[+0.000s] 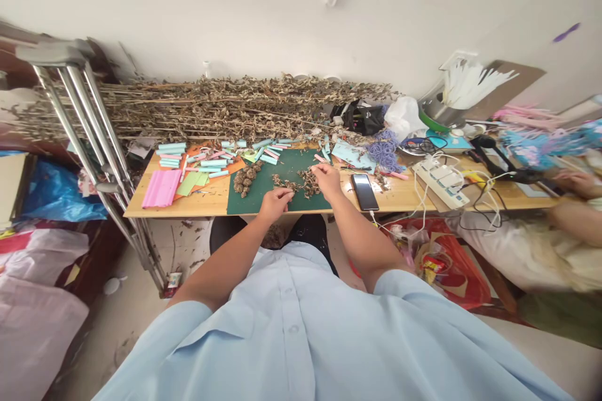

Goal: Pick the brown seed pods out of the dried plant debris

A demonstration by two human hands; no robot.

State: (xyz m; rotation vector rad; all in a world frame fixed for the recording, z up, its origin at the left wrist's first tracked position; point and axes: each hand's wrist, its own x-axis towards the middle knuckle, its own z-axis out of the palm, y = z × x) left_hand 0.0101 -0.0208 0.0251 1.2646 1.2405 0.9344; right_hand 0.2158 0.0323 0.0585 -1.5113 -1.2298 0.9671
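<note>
While the right hand [328, 179] pinches a thin dried sprig [314, 169] between thumb and fingertips, the left hand [274, 203] sits just below it with its fingers curled downward, though the view cannot settle whether they hold anything. Both hands are directly over a loose scatter of crumbled brown leaf fragments [301, 183], brittle and papery, lying on a dark green cutting mat [305, 203]. Just left of that scatter, a compact row of knobbly dried leaf clusters [245, 178] sits on the same mat, rounded and tightly packed against the loose crumbs. Further left, on sheets of orange paper [229, 167], lie many short teal paper rolls [209, 163] with thin pink strips among them, and a stack of pink paper [161, 188] rests near the front edge of the pale wooden table [399, 194]. To the right of the mat, a smartphone [364, 192] lies face up, and beyond it a white power strip [441, 177] trails cables. Along the wall stretches a long heap of dried leafy branches [211, 106], with straight woody stems and shrivelled leaves. A tangle of purple beaded cord [385, 150] sits toward the back of the table, and at the far right another person's hand [576, 183] rests near the table's end.
</note>
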